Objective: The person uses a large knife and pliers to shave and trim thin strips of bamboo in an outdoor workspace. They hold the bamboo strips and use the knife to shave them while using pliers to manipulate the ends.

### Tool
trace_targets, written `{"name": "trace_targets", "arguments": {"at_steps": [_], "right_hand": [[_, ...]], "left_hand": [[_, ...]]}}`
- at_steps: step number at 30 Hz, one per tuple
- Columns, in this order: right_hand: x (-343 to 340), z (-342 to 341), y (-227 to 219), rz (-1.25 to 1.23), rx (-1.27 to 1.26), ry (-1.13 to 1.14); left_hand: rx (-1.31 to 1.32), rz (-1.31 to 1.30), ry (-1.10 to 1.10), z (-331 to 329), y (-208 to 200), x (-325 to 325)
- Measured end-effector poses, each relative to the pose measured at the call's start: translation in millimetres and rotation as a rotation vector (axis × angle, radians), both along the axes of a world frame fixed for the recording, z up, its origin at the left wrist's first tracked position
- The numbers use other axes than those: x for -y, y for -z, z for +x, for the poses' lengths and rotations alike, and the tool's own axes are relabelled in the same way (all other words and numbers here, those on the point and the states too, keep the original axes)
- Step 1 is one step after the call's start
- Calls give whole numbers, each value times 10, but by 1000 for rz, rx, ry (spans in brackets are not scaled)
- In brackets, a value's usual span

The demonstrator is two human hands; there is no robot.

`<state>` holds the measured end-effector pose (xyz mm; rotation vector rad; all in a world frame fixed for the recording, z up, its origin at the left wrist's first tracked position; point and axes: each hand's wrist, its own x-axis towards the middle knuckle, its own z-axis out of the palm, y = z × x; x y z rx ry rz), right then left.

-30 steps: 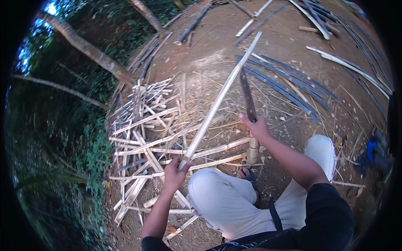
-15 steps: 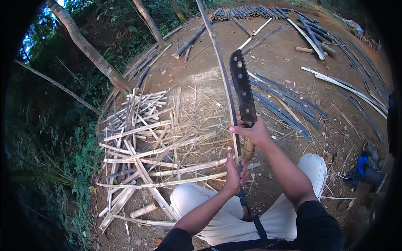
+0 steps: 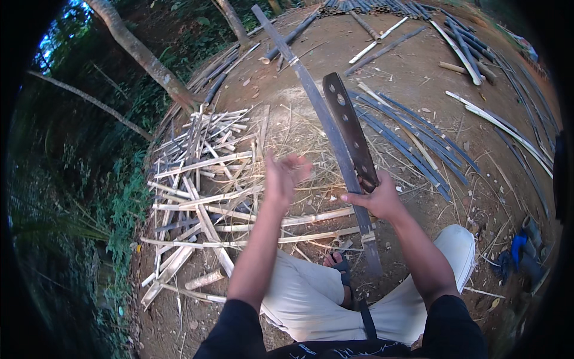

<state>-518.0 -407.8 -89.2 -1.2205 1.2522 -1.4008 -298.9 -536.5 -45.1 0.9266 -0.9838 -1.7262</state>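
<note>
A long, dark-skinned bamboo strip (image 3: 323,112) stands slanted in front of me, its far end leaning left and its near end between my knees. My right hand (image 3: 384,198) is closed on it, the thumb lying across the strip. The same hand holds a machete (image 3: 353,128) with a broad dark blade pierced by round holes, which points away beside the strip. Its handle is hidden now behind the hand and strip. My left hand (image 3: 287,176) is off the strip, raised to its left with the fingers apart and slightly blurred, and holds nothing.
Pale split bamboo pieces (image 3: 206,206) lie heaped at left, with shavings (image 3: 299,137) beyond my hands. Dark strips (image 3: 412,143) lie at right, and bamboo poles (image 3: 371,7) are stacked far off. Trees (image 3: 143,60) border the left. A blue item (image 3: 518,246) lies at far right.
My left hand has let go of the strip's lower part and moved up and left, opening. The strip has turned its dark face to me and tilted, its lower end now showing further down.
</note>
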Motion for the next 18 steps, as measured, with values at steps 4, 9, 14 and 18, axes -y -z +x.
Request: {"name": "trace_targets", "arguments": {"at_steps": [4, 9, 14, 18], "right_hand": [[-218, 384, -43, -3, 74, -143], [-458, 733, 192, 89, 178, -337], [-282, 569, 409, 364, -67, -208], [31, -150, 645, 251, -778, 314]], "left_hand": [[-216, -87, 18, 536, -673, 921], [-593, -162, -122, 1385, -692, 1436], [-730, -294, -38, 1928, -443, 1338], [-466, -351, -473, 1540, -588, 645]]}}
